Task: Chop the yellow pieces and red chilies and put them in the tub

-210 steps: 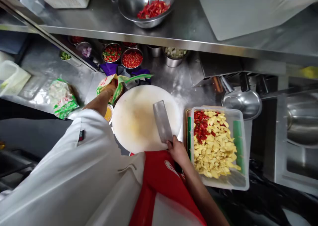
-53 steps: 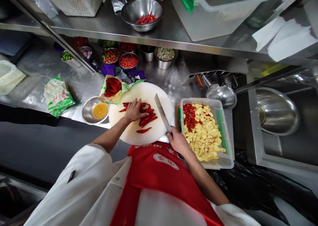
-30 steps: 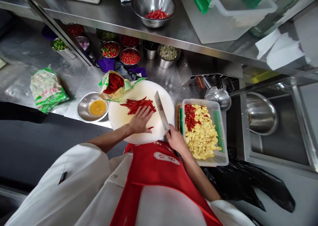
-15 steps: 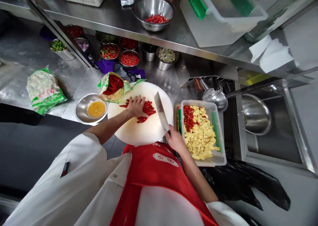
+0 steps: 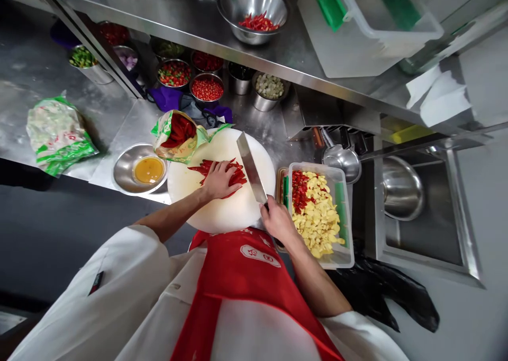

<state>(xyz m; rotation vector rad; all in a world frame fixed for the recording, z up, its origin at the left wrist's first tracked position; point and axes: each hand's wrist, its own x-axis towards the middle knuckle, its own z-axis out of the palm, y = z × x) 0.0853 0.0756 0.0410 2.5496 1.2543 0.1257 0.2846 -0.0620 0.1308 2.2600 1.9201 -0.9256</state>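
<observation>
On a round white cutting board [image 5: 214, 213] lies a bunch of red chillies [image 5: 239, 176]. My left hand [image 5: 218, 181] rests on them from above, fingers spread, hiding part of the bunch. My right hand [image 5: 278, 218] is closed round the handle of a kitchen knife [image 5: 251, 165]. Its broad blade slants up and left over the board, just right of the chillies. An opened green-and-white bag [image 5: 182, 152] of red chillies leans at the board's upper left edge. To the right of my right hand stands a clear plastic tub [image 5: 349, 244] with sliced yellow pieces and cut red chillies.
A steel bowl [image 5: 121, 173] with orange liquid sits left of the board. Behind are several steel pots [image 5: 265, 103] of chopped ingredients, under a shelf [image 5: 178, 35] bearing a bowl [image 5: 242, 1] of chillies. Further right are a ladle [image 5: 343, 160] and a sink [image 5: 436, 244].
My left hand has slid slightly toward me over the chillies, its fingers less widely spread. The knife has come a little left, nearer the bunch. The whole view has shifted slightly.
</observation>
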